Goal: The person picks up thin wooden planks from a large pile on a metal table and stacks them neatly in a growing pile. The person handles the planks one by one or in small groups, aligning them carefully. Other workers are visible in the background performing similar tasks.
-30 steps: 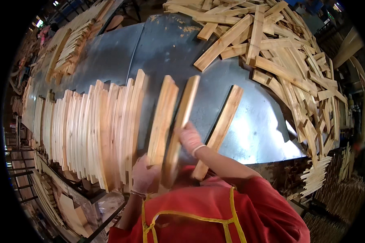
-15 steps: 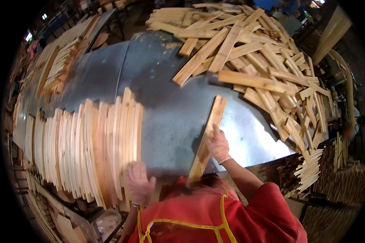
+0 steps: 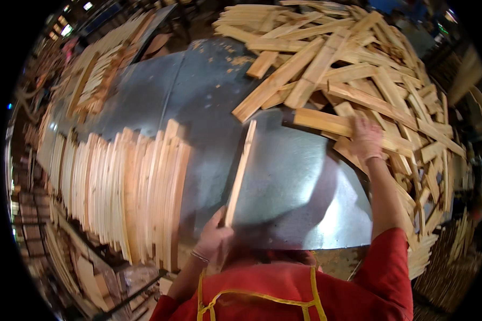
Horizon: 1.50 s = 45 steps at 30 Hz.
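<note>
In my left hand (image 3: 214, 235), closed round its near end, is a narrow wooden slat (image 3: 241, 172) standing on edge. It points away from me over the metal tabletop (image 3: 198, 96). My right hand (image 3: 367, 138) reaches out to the right and is closed over a wooden board (image 3: 322, 122) at the near edge of a loose heap. The heap of boards (image 3: 316, 69) lies crisscrossed at the far right. Left of my left hand, a row of slats (image 3: 107, 187) stands packed side by side. My right fingertips are slightly blurred.
A second stack of slats (image 3: 96, 75) lies at the far left of the table. Wood chips (image 3: 241, 61) are scattered near the heap. Below the table's left edge are offcuts and a dark rail (image 3: 139, 294). More stacked wood (image 3: 423, 257) stands at the lower right.
The board formerly in my right hand is now in my left, turned on edge. My left hand has left the slat row; my right has moved to the heap and closed on another board.
</note>
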Each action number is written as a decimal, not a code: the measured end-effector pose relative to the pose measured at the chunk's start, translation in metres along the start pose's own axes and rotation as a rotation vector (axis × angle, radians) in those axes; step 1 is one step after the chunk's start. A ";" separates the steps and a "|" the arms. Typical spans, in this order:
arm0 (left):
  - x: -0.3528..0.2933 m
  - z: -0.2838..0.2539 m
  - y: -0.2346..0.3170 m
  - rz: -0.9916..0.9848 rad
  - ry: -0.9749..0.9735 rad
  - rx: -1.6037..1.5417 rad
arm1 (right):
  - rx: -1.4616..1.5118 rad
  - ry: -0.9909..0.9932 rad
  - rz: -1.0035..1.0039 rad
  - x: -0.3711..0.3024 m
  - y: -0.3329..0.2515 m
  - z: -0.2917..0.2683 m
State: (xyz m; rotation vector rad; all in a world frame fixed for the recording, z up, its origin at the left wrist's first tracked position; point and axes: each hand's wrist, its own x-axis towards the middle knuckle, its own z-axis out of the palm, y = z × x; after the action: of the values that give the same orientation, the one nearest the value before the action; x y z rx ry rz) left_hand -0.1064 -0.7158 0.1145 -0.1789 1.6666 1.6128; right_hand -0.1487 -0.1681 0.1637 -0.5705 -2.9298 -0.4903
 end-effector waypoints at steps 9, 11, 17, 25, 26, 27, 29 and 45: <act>-0.026 -0.020 0.029 0.039 -0.088 -0.385 | 1.051 -0.608 -0.086 -0.019 -0.051 -0.007; -0.026 -0.033 0.038 0.133 -0.075 -0.420 | 1.296 -0.740 0.083 -0.050 -0.098 0.001; -0.046 -0.072 0.051 -0.058 0.266 -0.314 | 1.168 -0.575 -0.132 -0.109 -0.297 -0.001; -0.089 -0.130 0.031 0.276 0.335 -0.146 | 1.016 -0.926 -0.646 -0.164 -0.504 -0.072; -0.089 -0.134 0.029 0.323 0.344 -0.170 | 1.173 -1.073 -0.528 -0.163 -0.503 -0.072; -0.087 -0.136 0.029 0.403 0.314 -0.192 | 1.413 -1.255 -0.427 -0.167 -0.494 -0.072; -0.079 -0.132 0.029 0.348 0.324 -0.289 | 1.884 -1.560 -0.153 -0.178 -0.464 -0.070; 0.031 0.029 -0.003 0.294 -0.257 0.042 | 1.653 0.153 0.220 0.089 -0.016 -0.050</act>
State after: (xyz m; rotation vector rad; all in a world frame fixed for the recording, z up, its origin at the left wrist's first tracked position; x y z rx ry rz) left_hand -0.1125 -0.6778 0.0970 0.2967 1.5768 1.7288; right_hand -0.2347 -0.1677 0.2214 -0.4519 -2.0163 1.6089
